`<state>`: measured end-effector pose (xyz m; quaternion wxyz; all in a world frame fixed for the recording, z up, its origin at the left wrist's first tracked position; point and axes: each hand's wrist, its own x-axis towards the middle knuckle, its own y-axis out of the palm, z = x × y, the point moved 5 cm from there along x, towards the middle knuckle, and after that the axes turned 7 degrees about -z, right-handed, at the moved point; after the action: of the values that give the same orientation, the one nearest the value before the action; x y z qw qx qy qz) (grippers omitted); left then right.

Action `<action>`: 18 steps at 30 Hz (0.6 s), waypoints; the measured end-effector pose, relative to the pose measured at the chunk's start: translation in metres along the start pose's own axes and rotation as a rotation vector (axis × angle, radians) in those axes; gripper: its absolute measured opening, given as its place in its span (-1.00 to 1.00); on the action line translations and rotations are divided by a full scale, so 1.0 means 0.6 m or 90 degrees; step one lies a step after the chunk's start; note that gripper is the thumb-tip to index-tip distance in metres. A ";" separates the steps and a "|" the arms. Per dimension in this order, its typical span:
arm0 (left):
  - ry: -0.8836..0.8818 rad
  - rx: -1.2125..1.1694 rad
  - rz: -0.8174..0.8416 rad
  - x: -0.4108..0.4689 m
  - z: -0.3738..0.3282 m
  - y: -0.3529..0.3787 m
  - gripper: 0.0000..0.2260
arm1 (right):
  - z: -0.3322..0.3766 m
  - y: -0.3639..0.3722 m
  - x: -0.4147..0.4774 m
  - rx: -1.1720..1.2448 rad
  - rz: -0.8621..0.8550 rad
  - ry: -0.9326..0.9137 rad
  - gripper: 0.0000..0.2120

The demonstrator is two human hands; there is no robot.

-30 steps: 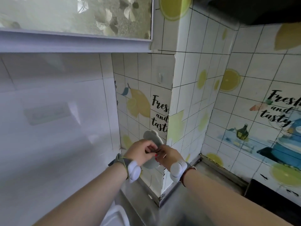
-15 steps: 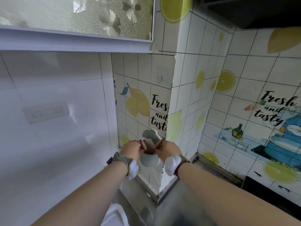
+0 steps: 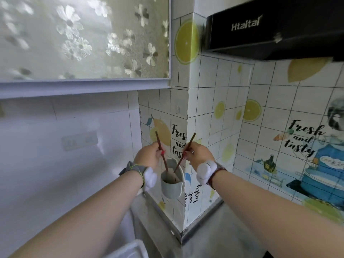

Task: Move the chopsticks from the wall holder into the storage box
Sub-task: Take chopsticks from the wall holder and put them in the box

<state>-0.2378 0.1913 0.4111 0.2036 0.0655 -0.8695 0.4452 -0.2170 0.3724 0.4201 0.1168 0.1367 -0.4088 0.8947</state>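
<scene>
Two bare forearms reach toward a tiled wall corner, each wrist wearing a white device on a strap. The left hand (image 3: 147, 157) is closed around one dark red-brown chopstick (image 3: 161, 151), and the right hand (image 3: 200, 154) is closed around a second chopstick (image 3: 184, 154); the fingertips are mostly hidden behind the backs of the hands, so the exact pinch is hard to make out. Both sticks lean outward in a V, their lower ends still inside the pale grey wall holder (image 3: 172, 185), a cup fixed on the corner between the hands. Whether more chopsticks lie inside the cup cannot be told. At the bottom edge, a white rimmed object (image 3: 130, 250) is cut off by the frame and cannot be identified. The steel worktop (image 3: 210, 235) below is blurred. Wall stickers (image 3: 305, 140) read "Fresh and tasty" on the right, and the same words appear partly cut off at the corner. A black range hood (image 3: 275, 28) at the upper right bears the name "Htaltal". A frosted window (image 3: 83, 38) with a flower pattern fills the upper left.
</scene>
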 end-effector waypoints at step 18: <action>-0.487 -0.388 0.056 -0.363 0.029 -0.031 -0.77 | 0.030 0.111 -0.262 0.227 0.356 0.070 -0.91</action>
<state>-0.0395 0.1515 0.3260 -0.1398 0.1250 -0.9746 0.1225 -0.0888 0.3012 0.3313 -0.1369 -0.0111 -0.2610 0.9555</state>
